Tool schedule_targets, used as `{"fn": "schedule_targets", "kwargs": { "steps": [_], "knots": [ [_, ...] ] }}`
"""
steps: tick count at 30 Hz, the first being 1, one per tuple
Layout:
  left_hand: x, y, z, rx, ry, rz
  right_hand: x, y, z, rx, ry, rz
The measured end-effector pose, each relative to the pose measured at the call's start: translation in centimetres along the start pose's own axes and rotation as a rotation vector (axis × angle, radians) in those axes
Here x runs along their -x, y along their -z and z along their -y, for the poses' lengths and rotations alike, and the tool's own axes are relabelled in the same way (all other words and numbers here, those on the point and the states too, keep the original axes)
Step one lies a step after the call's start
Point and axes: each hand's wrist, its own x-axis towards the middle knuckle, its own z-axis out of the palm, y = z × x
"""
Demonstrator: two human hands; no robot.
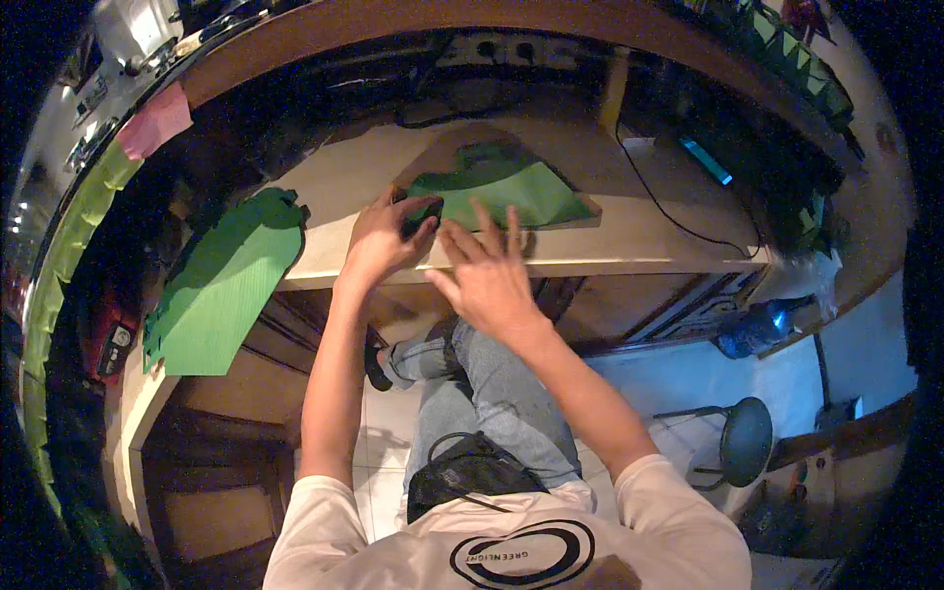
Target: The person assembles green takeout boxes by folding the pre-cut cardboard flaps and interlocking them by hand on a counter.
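A folded piece of green paper (pixel 536 192) lies on the wooden desk in front of me, partly in shadow. Brown edges show around it, at its far side and right tip. My left hand (pixel 382 241) is at the paper's left end, its fingers bent and apart around a shaded green part. Fingers spread, my right hand (pixel 492 285) reaches over the near edge of the paper, fingertips touching it. To the left, a stack of green sheets (pixel 231 285) with notched ends overhangs the desk's corner.
A lit phone (pixel 706 161) and a dark cable (pixel 654 192) lie at the right of the desk. A raised shelf (pixel 393 25) curves behind, with a pink slip (pixel 155 122) at its left. A dark round stool (pixel 745 442) stands on the floor at right.
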Motion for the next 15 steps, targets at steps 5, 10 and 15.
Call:
{"fn": "schedule_targets", "kwargs": {
  "steps": [5, 10, 15],
  "knots": [
    [0.1, -0.4, 0.4, -0.034, -0.08, -0.082, 0.6, 0.0, -0.8, -0.105, 0.013, -0.085],
    [0.2, -0.3, -0.3, 0.025, 0.061, 0.026, 2.4, 3.3, -5.1, -0.048, -0.132, -0.004],
    [0.3, -0.3, 0.3, 0.032, -0.086, -0.024, 3.8, 4.4, -7.3, 0.059, -0.194, -0.048]
  ]
}}
